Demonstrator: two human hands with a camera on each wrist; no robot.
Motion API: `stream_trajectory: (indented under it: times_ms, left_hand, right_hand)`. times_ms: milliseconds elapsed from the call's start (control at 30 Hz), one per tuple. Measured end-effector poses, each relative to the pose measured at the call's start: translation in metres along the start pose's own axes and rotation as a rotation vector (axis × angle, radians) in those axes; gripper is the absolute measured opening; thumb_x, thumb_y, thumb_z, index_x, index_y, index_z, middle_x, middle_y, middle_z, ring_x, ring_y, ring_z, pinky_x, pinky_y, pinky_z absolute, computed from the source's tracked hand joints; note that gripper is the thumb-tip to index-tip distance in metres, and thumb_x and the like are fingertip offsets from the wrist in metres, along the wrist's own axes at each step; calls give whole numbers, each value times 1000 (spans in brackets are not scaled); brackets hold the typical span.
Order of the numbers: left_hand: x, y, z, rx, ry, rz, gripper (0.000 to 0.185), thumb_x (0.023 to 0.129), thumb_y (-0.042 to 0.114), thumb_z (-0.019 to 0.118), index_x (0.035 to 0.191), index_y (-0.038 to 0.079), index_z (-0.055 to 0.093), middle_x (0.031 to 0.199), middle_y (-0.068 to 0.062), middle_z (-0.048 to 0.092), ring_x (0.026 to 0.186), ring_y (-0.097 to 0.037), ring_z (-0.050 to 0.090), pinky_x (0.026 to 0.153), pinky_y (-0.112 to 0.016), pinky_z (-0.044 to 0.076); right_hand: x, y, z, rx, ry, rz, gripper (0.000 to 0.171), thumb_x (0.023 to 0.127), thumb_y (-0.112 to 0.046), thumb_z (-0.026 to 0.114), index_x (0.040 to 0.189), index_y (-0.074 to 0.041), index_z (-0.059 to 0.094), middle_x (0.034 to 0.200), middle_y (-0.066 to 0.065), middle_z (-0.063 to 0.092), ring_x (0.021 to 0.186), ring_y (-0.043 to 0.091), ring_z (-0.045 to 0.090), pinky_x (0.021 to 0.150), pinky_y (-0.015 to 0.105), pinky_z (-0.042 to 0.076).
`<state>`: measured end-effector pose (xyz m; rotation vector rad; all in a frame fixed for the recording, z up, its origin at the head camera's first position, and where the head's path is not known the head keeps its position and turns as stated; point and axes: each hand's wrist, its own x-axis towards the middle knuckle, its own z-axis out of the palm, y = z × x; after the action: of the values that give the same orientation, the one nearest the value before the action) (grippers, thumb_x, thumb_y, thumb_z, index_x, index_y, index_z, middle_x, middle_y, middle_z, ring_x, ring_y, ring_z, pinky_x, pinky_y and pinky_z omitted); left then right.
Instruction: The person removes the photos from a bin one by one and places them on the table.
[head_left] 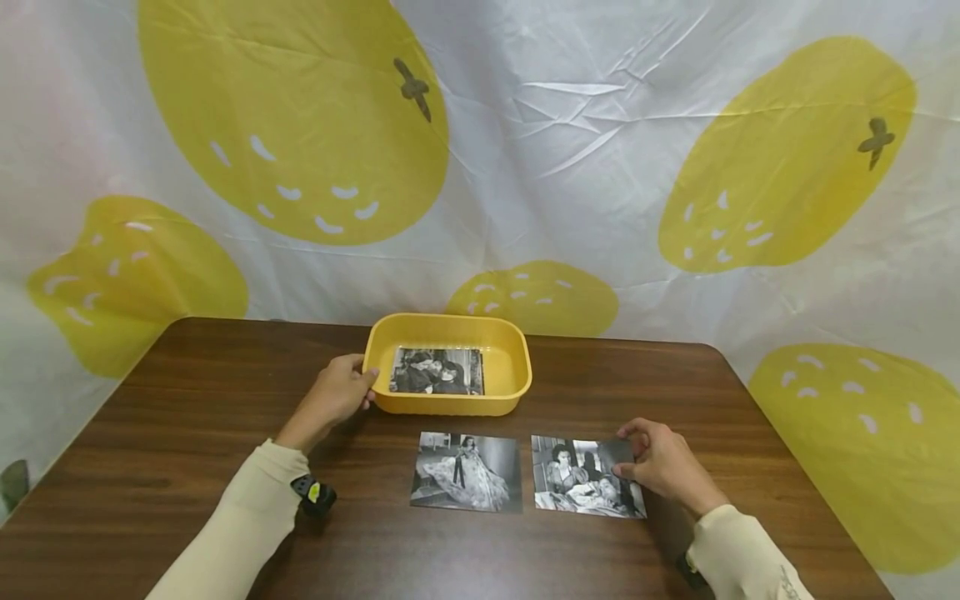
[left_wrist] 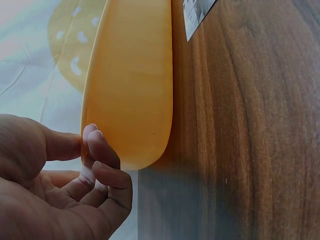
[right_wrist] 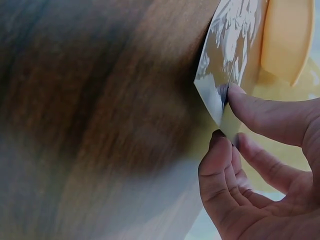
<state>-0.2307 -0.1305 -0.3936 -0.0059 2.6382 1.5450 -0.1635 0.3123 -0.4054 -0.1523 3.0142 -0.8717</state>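
One photo [head_left: 437,372] already lies in the yellow tray [head_left: 517,354] at the table's far edge; two remain near the front. Your right hand [head_left: 663,467] pinches the right photo [head_left: 577,487] by its corner, while your left hand [head_left: 337,396] holds the tray's rim. Picture details are blurred.

Staged recording set — brown wooden table [head_left: 187,400], crinkled white backdrop sheet [head_left: 570,125] with big yellow fruit prints
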Motion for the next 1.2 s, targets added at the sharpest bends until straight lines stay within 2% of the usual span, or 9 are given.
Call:
stream_trajectory:
  times_ms: [300, 533, 733, 900, 1200]
  left_hand:
    - [0, -1, -1, -4, -6, 2, 45, 107, 12, 48, 145, -13, 42, 78, -9, 62, 61, -12, 57, 53, -24, 44]
    - [0, -3, -1, -4, -3, 4, 45, 107, 11, 49, 144, -13, 42, 78, -9, 63, 61, -12, 57, 53, -24, 44]
    - [1, -2, 0, -14, -9, 0, 44, 107, 12, 48, 145, -11, 43, 78, -9, 63, 61, -12, 56, 54, -24, 44]
    - [2, -1, 0, -19, -9, 5, 44, 107, 12, 48, 144, -11, 44, 78, -9, 63, 61, -12, 56, 53, -24, 42]
    - [1, -3, -1, -11, -8, 3, 45, 107, 13, 48, 144, -11, 43, 77, -8, 63, 61, -12, 57, 54, -24, 42]
  right_hand:
    - [2, 2, 0, -12, -10, 11, 47, 70, -8, 91, 110, 2, 67, 83, 6, 65, 73, 20, 60, 62, 37, 49]
    - [1, 1, 0, -4, -53, 63, 47, 72, -12, 92, 109, 2, 67, 83, 7, 65, 75, 23, 61, 62, 38, 50]
    - [7, 0, -6, 5, -64, 5, 42, 76, -12, 89, 108, 3, 67, 81, 5, 64, 75, 21, 60, 62, 37, 50]
    - [18, -13, -15, -1, -67, -43, 41, 80, -14, 87, 110, 3, 66, 85, 5, 69, 79, 22, 64, 67, 41, 53]
    - [43, -54, -27, 32, -30, -105, 33, 86, -19, 82, 109, -1, 67, 91, 8, 73, 83, 23, 69, 75, 46, 56]
